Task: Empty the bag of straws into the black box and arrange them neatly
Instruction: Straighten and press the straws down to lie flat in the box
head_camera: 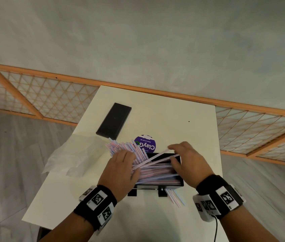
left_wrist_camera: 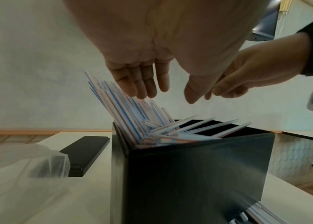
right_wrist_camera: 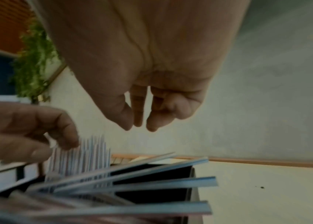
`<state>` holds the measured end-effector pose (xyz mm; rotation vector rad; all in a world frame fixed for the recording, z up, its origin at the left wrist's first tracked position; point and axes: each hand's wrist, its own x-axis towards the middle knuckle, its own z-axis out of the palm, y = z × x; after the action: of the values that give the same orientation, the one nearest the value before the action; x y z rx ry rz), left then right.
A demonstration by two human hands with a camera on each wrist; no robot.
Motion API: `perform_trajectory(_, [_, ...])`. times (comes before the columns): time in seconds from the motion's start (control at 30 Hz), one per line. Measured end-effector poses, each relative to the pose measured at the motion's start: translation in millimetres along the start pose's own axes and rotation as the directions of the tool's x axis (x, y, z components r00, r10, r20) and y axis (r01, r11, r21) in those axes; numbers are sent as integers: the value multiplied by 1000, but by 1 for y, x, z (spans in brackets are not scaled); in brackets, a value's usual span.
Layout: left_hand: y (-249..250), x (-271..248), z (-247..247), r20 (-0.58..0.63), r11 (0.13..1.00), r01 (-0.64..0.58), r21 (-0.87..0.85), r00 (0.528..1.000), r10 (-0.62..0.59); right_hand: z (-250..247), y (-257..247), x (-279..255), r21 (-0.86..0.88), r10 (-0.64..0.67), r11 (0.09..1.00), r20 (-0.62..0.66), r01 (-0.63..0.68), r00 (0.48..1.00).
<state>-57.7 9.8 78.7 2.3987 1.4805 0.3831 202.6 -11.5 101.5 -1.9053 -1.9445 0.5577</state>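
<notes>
Mostly the straws (head_camera: 155,169) lie in the box (head_camera: 178,184), some fanned over its left rim, a few on the table (head_camera: 182,119) below it. Both hands (head_camera: 120,172) (head_camera: 189,165) hover over the box, fingers relaxed, gripping nothing. Light, stiff, slippery; best pressed flat along their lengths.

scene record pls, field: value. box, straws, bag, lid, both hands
box: black rectangular box near the front of the white table, open on top
straws: pink and blue striped straws piled in the box, untidy; many fan out over its left end, a few lie on the table at its front
bag: clear plastic bag left of the box, looks emptied
lid: flat black lid behind the box
left hand: fingers straight, on the fanned straws
right hand: over the right end, fingers loose, nothing gripped
</notes>
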Motion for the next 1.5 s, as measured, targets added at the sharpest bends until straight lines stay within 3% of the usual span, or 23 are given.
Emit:
perform_trajectory(0.07, [0, 4, 8, 57, 999, -50, 7, 997, 49, 15, -4, 11, -66, -112, 990, 124, 121, 986])
perform_trajectory(0.17, [2, 7, 17, 130, 995, -102, 20, 987, 98, 38, -8, 21, -234, -125, 955, 246, 184, 961])
perform_trajectory(0.33, [2, 1, 26, 186, 992, -118, 54, 977, 106, 57, -14, 18, -393, -118, 893, 271, 222, 955])
perform_trajectory(0.43, [-1, -1, 29, 229, 986, -145, 84, 966, 122, 63, -19, 15, -369, -128, 896, 321, 249, 938])
perform_trajectory(0.5, [-1, -4, 32, 249, 981, -175, 83, 957, 149, 64, -21, 18, -276, -104, 939, 343, 206, 933])
perform_trajectory(0.63, [0, -12, 47, 269, 973, -204, 108, 948, 169, 67, -21, 35, -201, -31, 976, 269, 87, 963])
perform_trajectory(0.87, [1, -17, 55, 281, 946, -296, 132, 926, 251, 91, -30, 50, -98, 104, 993, 409, -70, 907])
perform_trajectory(0.97, [0, -15, 56, 362, 954, -271, 128, 908, 209, 94, -26, 51, -26, 106, 994, 397, -104, 912])
perform_trajectory(1.17, [-6, -15, 48, 367, 966, -251, 56, 905, 214, 81, -16, 40, 87, 13, 995, 312, -42, 950])
perform_trajectory(1.33, [-7, -14, 39, 379, 968, -246, 38, 900, 214, 56, -17, 26, 185, -46, 982, 139, 20, 989])
perform_trajectory(1.5, [-14, -16, 49, 305, 969, -248, -7, 922, 238, 18, -30, 18, 253, -163, 955, 14, 154, 987])
